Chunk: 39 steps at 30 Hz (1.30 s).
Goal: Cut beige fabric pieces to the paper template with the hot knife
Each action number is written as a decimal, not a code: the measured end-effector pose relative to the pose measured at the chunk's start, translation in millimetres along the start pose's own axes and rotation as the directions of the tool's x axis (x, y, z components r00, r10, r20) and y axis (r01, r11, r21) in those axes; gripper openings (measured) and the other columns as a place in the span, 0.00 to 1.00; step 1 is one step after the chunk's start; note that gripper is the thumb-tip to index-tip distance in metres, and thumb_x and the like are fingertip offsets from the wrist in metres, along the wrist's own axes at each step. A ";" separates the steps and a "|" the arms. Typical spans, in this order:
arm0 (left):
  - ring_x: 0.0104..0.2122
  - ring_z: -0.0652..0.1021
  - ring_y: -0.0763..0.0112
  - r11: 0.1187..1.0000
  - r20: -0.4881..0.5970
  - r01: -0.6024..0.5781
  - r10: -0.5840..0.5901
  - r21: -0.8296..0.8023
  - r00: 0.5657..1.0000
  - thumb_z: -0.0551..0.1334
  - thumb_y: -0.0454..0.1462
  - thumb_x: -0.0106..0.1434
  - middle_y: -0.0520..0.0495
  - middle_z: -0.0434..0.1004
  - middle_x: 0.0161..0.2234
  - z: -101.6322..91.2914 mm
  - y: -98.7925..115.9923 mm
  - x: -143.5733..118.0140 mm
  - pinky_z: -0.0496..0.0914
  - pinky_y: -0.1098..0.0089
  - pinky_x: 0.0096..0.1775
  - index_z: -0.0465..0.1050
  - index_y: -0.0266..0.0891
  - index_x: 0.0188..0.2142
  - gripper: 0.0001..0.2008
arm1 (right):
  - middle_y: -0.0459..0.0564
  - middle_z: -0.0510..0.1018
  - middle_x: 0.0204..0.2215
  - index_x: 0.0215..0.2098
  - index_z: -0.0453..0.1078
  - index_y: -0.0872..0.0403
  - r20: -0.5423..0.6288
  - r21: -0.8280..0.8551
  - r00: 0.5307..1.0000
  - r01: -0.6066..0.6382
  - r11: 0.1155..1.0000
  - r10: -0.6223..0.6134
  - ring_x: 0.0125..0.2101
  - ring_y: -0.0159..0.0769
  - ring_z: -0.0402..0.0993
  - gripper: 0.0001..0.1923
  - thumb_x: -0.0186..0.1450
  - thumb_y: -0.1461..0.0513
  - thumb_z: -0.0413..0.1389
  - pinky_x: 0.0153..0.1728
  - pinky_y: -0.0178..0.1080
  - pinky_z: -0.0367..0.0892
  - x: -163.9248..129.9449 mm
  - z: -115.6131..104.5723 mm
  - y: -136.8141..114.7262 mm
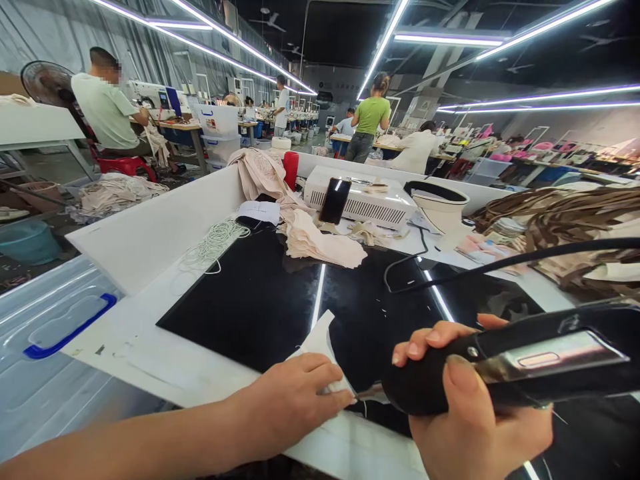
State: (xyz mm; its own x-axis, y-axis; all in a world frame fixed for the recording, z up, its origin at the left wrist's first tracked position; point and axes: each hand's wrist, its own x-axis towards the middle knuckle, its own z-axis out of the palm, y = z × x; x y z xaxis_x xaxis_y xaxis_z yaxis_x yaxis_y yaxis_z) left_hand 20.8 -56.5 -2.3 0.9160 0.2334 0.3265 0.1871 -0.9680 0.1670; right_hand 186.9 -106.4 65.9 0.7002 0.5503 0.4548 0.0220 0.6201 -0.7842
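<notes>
My left hand (303, 397) pinches a small white fabric piece (323, 340) near the front edge of the glossy black panel (240, 293). The piece's pointed upper end sticks up past my fingers. In my right hand (470, 407) is a black handheld electric trimmer (540, 360) with a metallic strip and a cord (500, 269). Its narrow tip reaches the lower edge of the fabric by my left fingertips; whether it touches is hard to tell. A loose thread hangs there. Farther back on the panel lies a stack of beige fabric pieces (320, 243).
Behind the panel stand a phone (335, 200), a white vented box (363, 197) and a roll of tape-like material (435, 200). White cord (215, 240) lies left, brown strips (565, 213) right. A clear plastic bin (55, 367) is beside the table. Several people work farther back.
</notes>
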 end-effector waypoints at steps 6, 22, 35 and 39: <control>0.51 0.71 0.63 0.999 -0.041 0.027 -0.028 -0.022 0.999 0.56 0.31 0.70 0.42 0.69 0.49 5.4 -3.7 -3.4 0.70 0.66 0.53 0.68 0.42 0.55 0.16 | 0.43 0.73 0.28 0.48 0.68 0.50 -0.012 0.016 0.999 0.038 0.999 -0.038 0.24 0.34 0.70 0.22 0.57 0.64 0.65 0.19 0.39 0.72 5.9 5.0 5.4; 0.48 0.70 0.63 0.999 -0.091 0.042 -0.040 0.017 0.995 0.57 0.32 0.69 0.42 0.66 0.47 2.9 -3.1 -2.1 0.72 0.66 0.49 0.71 0.45 0.53 0.14 | 0.42 0.74 0.28 0.49 0.67 0.50 -0.012 0.002 1.000 -0.008 1.000 0.008 0.24 0.33 0.70 0.22 0.57 0.64 0.65 0.20 0.39 0.72 5.7 9.2 9.1; 0.49 0.70 0.61 0.999 -0.114 0.045 -0.042 0.027 0.993 0.59 0.37 0.69 0.42 0.68 0.45 7.9 1.6 -1.7 0.70 0.65 0.51 0.69 0.42 0.53 0.13 | 0.41 0.74 0.28 0.49 0.66 0.49 0.007 -0.014 1.000 -0.012 1.000 0.012 0.24 0.33 0.71 0.23 0.57 0.64 0.65 0.22 0.39 0.72 6.3 15.3 12.6; 0.49 0.71 0.62 0.997 -0.070 0.048 -0.043 0.061 0.997 0.61 0.42 0.68 0.42 0.70 0.44 2.8 7.4 -3.1 0.68 0.64 0.53 0.67 0.38 0.54 0.17 | 0.42 0.73 0.28 0.48 0.67 0.50 0.022 0.000 1.000 0.011 1.000 -0.011 0.24 0.33 0.70 0.22 0.56 0.63 0.65 0.20 0.39 0.71 5.0 14.7 11.7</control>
State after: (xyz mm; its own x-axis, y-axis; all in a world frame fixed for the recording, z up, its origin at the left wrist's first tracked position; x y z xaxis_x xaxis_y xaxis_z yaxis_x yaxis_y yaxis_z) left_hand 20.3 -64.7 -4.7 0.8800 0.2808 0.3830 0.2517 -0.9597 0.1254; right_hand 180.2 -88.2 65.1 0.6842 0.5558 0.4722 0.0293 0.6261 -0.7792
